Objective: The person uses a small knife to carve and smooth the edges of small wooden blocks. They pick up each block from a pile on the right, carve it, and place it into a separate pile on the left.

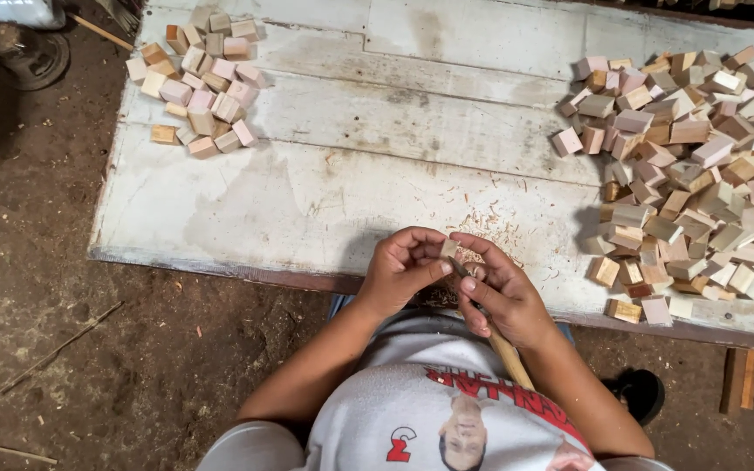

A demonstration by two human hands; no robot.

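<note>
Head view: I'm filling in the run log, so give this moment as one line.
left hand: pinches small wood block | right hand: grips wooden-handled knife, blade at block | board: shavings, two block piles

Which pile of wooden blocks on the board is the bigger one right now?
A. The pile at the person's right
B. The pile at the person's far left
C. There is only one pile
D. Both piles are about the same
A. The right pile spreads far wider and holds many more blocks than the small left pile, while the left hand and right hand work a small wooden piece between them.
</note>
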